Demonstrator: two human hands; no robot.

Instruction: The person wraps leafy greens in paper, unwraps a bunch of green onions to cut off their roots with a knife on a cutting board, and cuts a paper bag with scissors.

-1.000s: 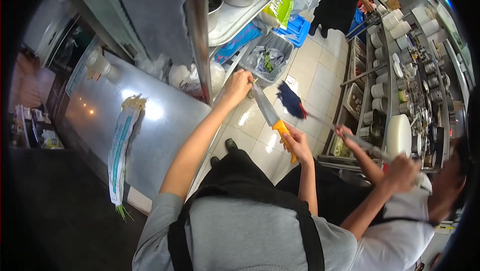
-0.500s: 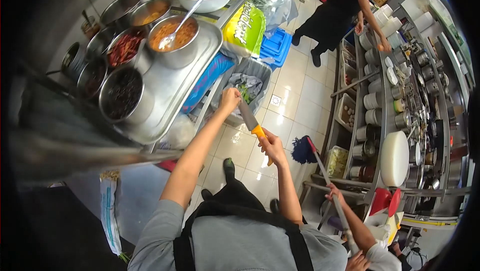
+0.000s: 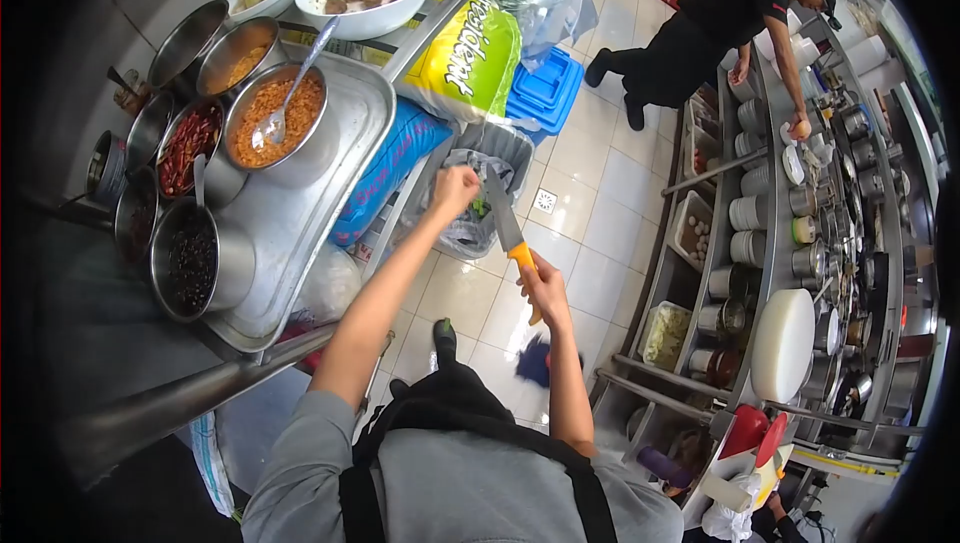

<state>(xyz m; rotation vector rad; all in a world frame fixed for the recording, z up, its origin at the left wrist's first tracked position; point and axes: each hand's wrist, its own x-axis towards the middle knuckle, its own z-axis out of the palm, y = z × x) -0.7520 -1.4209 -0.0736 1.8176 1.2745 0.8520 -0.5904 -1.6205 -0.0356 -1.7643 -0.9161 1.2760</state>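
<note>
My right hand is wrapped round the yellow handle of a kitchen knife, whose broad blade points up and away from me. Close to the left of the blade's tip, my left hand is closed, fingers curled in; whatever it may hold is hidden. Both hands are in the air in front of me. Beneath them on the floor stands a grey bin, lined with a plastic bag and with some green scraps inside.
At left, a metal tray on a counter bears steel pots, one of dried red chillies. A blue lidded box stands beyond the bin. Another person reaches into the right-hand shelves. A dark mop head is near my right forearm.
My left hand has come slightly away from the blade. The mop head has moved left behind my right forearm, and its holder's arms have left view. My view has shifted a little.
</note>
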